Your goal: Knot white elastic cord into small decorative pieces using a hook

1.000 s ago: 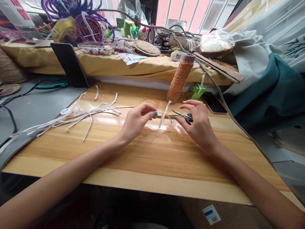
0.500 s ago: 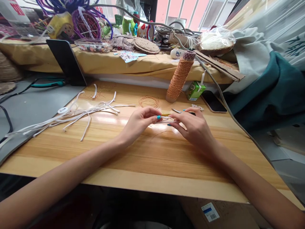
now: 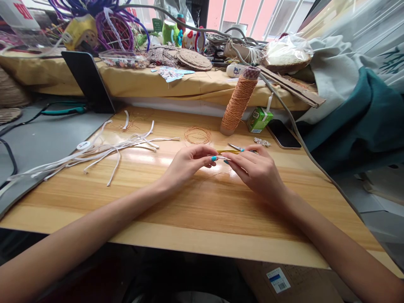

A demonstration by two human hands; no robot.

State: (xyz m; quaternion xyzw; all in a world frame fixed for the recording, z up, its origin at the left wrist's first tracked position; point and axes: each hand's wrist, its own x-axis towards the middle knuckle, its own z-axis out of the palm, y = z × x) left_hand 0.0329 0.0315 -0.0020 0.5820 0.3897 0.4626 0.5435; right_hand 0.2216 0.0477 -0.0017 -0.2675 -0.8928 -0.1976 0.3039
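My left hand (image 3: pixel 191 163) pinches a short piece of white cord (image 3: pixel 220 157) between thumb and fingers. My right hand (image 3: pixel 254 166) grips the other end of that cord with its fingertips, so both hands almost meet above the wooden table. Just beyond them is a thin gold-yellow stick (image 3: pixel 225 151), partly hidden by the fingers. A pair of scissors (image 3: pixel 234 147) lies close to my right fingers, its handles mostly covered. Past my left hand sits a loose coil of thin orange cord (image 3: pixel 197 135).
A bundle of white cords (image 3: pixel 107 152) spreads across the left of the table (image 3: pixel 189 214). Behind stand an orange twine spool (image 3: pixel 239 103) and a green drink carton (image 3: pixel 259 119). A phone (image 3: pixel 284 134) and a grey cable (image 3: pixel 303 145) lie right. A dark tablet (image 3: pixel 88 82) leans at back left.
The white cord, a visible loop before, now looks flattened and narrow between my fingertips. My left hand has shifted slightly right, closer to the right one.
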